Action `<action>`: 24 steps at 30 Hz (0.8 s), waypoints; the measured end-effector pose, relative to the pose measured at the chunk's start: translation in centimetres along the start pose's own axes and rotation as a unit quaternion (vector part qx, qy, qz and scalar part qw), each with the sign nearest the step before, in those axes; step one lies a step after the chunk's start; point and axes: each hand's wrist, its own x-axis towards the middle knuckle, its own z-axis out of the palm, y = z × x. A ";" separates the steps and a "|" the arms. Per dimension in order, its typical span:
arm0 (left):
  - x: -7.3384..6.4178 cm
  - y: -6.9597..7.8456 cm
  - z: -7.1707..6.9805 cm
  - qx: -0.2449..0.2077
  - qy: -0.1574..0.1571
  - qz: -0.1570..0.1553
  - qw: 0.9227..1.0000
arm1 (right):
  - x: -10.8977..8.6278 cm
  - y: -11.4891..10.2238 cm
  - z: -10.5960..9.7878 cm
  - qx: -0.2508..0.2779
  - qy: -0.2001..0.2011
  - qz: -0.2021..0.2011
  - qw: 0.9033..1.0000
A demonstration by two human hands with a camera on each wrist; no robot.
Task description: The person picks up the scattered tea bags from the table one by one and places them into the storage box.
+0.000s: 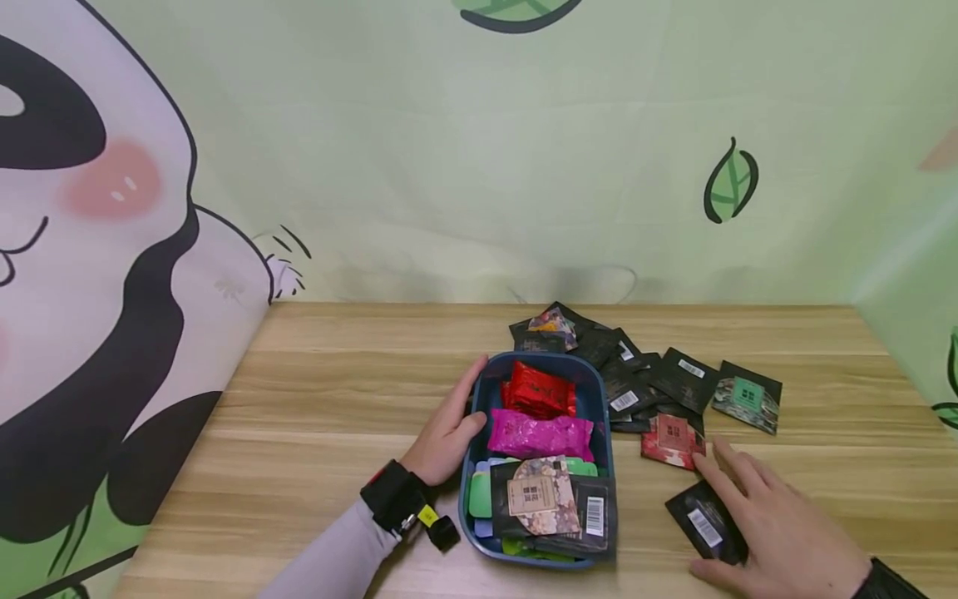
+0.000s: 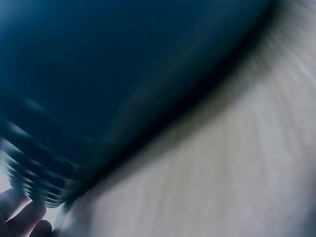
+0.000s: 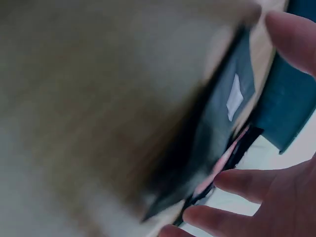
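Observation:
A dark blue plastic basket (image 1: 591,384) holds red packets (image 1: 540,391), a magenta packet (image 1: 540,434), green and lilac packets, and black sachets on top, one with a floral front (image 1: 531,497). My left hand (image 1: 437,445) rests along its left side, thumb at the rim; in the left wrist view the fingertips (image 2: 27,217) lie by the basket's far corner. To the right, my right hand (image 1: 786,532) reaches over a black sachet (image 1: 703,517) with a white barcode label, its fingers spread. In the right wrist view that sachet (image 3: 222,113) shows beyond the thumb and fingers.
Behind and right of the basket lies a loose pile of black sachets (image 1: 683,378). A red-fronted sachet (image 1: 672,441) and a green-labelled one (image 1: 748,396) lie at its right side. The wooden table (image 1: 337,399) meets a printed cloth backdrop (image 1: 449,208).

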 end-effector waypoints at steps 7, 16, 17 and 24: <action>0.1 0.1 0.0 0.003 0.000 0.001 1.000 | 0.2 0.5 -0.2 0.022 -0.030 0.005 0.999; 0.1 0.0 0.1 0.003 0.000 0.000 1.000 | 0.3 0.6 -0.5 0.024 -0.013 -0.003 1.000; 0.0 0.0 0.0 0.003 0.000 -0.001 1.000 | 0.3 0.6 -0.5 0.025 -0.007 -0.005 1.000; 0.0 0.1 -0.1 0.003 0.001 -0.002 1.000 | 0.5 0.6 -0.6 0.038 0.000 -0.006 0.999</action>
